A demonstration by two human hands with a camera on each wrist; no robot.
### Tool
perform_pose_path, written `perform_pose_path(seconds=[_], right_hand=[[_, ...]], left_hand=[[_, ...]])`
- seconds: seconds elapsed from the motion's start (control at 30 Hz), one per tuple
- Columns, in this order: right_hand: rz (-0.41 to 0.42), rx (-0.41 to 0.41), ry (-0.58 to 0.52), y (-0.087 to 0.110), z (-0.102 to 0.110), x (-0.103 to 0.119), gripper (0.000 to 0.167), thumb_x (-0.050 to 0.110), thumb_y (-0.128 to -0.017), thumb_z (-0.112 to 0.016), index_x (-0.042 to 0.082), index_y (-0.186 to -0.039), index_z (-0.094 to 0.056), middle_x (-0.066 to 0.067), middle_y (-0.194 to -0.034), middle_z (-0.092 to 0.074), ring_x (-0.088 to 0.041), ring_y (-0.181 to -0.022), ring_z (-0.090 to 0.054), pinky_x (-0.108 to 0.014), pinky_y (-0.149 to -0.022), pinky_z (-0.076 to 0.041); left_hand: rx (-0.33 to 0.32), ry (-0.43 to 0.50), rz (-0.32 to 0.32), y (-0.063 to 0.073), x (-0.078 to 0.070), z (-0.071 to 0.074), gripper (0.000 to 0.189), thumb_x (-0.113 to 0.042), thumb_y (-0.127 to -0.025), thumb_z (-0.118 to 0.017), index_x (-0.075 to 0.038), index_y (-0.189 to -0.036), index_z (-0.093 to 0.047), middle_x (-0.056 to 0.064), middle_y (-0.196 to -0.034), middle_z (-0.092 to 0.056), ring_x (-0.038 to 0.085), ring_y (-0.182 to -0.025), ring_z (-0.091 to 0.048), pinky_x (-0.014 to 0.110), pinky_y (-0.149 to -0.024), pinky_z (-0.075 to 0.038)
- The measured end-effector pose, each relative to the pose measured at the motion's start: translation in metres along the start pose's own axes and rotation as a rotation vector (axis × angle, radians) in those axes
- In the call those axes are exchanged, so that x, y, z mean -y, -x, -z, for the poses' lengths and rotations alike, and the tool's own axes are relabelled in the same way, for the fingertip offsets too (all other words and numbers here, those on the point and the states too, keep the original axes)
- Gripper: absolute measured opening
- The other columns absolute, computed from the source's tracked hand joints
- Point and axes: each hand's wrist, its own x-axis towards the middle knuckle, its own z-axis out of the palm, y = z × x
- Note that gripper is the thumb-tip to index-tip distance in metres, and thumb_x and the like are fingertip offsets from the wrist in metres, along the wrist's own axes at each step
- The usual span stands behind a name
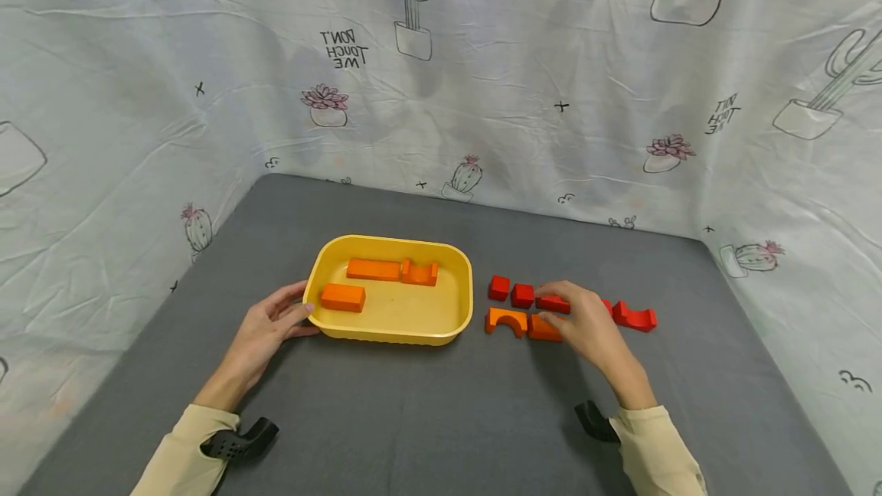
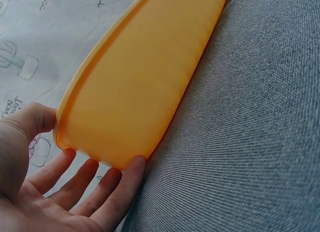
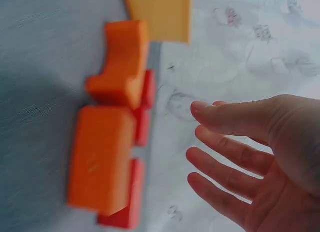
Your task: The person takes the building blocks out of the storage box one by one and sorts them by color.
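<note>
My left hand (image 1: 265, 327) holds the left end of a yellow plastic tray (image 1: 389, 340), its thumb at the rim and its fingers against the outer end wall (image 2: 112, 166). Inside the tray lie a long orange block (image 1: 373, 270), an orange block with a curved notch (image 1: 419, 274) and a shorter orange block (image 1: 342, 298). My right hand (image 1: 586, 324) hovers over the blocks to the right, fingers apart and holding nothing. Closest beneath it are an orange block (image 3: 97, 157) and a red block (image 1: 553, 304). An orange arch block (image 1: 506, 320) lies just left of that orange block.
Behind the orange blocks runs a row of red ones, with two small red blocks (image 1: 511, 292) at its left and a notched red block (image 1: 635, 318) at its right end. A grey cloth (image 1: 413, 419) covers the table. Printed white fabric (image 1: 482, 113) hangs around it.
</note>
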Motion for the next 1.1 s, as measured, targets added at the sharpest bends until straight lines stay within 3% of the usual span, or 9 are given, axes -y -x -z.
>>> perform_pose_path(seconds=[0.13,0.27,0.43,0.6,0.73,0.93,1.0,1.1], right_hand=[[0.060,-0.016,-0.020,-0.014,0.003,0.022,0.029,0.001,-0.082,-0.077,0.003,-0.110,-0.070,-0.012,-0.110,-0.069,-0.031,-0.099,-0.064,-0.051,-0.083,-0.056],[0.163,-0.052,-0.061,-0.031,-0.009,0.048,0.023,0.003,-0.083,-0.077,0.006,-0.106,-0.072,-0.007,-0.105,-0.070,-0.025,-0.093,-0.065,-0.044,-0.080,-0.058],[0.278,-0.066,-0.137,-0.051,-0.042,0.084,0.023,0.004,-0.082,-0.078,0.008,-0.104,-0.073,-0.003,-0.105,-0.070,-0.022,-0.092,-0.065,-0.036,-0.078,-0.059],[0.342,0.029,-0.208,-0.067,-0.082,0.118,0.024,0.006,-0.083,-0.078,0.008,-0.106,-0.072,-0.004,-0.109,-0.068,-0.024,-0.096,-0.064,-0.031,-0.079,-0.059],[0.317,0.123,-0.251,-0.083,-0.108,0.138,0.023,0.007,-0.085,-0.076,0.007,-0.108,-0.071,-0.004,-0.111,-0.066,-0.024,-0.100,-0.063,-0.029,-0.081,-0.058],[0.202,0.304,-0.155,-0.105,-0.137,0.160,0.027,0.013,-0.087,-0.076,0.011,-0.113,-0.072,0.000,-0.119,-0.065,-0.017,-0.110,-0.059,-0.021,-0.093,-0.050],[0.173,0.337,-0.126,-0.110,-0.144,0.166,0.028,0.013,-0.086,-0.077,0.012,-0.113,-0.072,0.000,-0.121,-0.065,-0.015,-0.112,-0.057,-0.021,-0.097,-0.048],[0.143,0.328,-0.091,-0.114,-0.151,0.169,0.025,0.011,-0.086,-0.076,0.012,-0.111,-0.073,-0.001,-0.118,-0.066,-0.013,-0.101,-0.059,-0.018,-0.089,-0.050]], left_hand=[[-0.001,-0.012,0.008,0.000,-0.002,0.000,0.057,-0.020,-0.100,-0.059,0.002,-0.147,-0.036,0.025,-0.145,-0.042,0.009,-0.107,-0.062,0.032,-0.084,-0.059],[0.000,-0.011,-0.001,0.001,-0.003,0.002,0.057,-0.020,-0.100,-0.059,0.002,-0.147,-0.036,0.025,-0.145,-0.042,0.009,-0.108,-0.061,0.032,-0.084,-0.059],[-0.003,0.004,-0.016,0.000,-0.001,0.003,0.056,-0.020,-0.100,-0.059,0.003,-0.147,-0.037,0.025,-0.145,-0.042,0.007,-0.107,-0.061,0.032,-0.083,-0.059],[0.004,0.014,-0.030,-0.001,0.002,0.000,0.057,-0.020,-0.100,-0.060,0.003,-0.147,-0.037,0.026,-0.144,-0.043,0.007,-0.106,-0.062,0.033,-0.083,-0.060],[-0.001,0.008,-0.028,-0.001,0.002,-0.002,0.057,-0.022,-0.099,-0.060,0.002,-0.146,-0.039,0.025,-0.143,-0.044,0.009,-0.106,-0.062,0.032,-0.083,-0.060],[0.004,0.006,-0.005,0.000,-0.001,-0.003,0.056,-0.021,-0.100,-0.059,0.002,-0.147,-0.038,0.025,-0.145,-0.043,0.011,-0.107,-0.062,0.033,-0.083,-0.060],[0.004,0.012,-0.006,0.000,-0.003,-0.002,0.056,-0.020,-0.100,-0.059,0.003,-0.146,-0.038,0.025,-0.145,-0.043,0.011,-0.108,-0.062,0.033,-0.083,-0.060],[0.012,0.013,-0.011,-0.001,-0.005,-0.002,0.055,-0.020,-0.100,-0.058,0.003,-0.146,-0.038,0.025,-0.144,-0.043,0.013,-0.109,-0.062,0.034,-0.083,-0.060]])
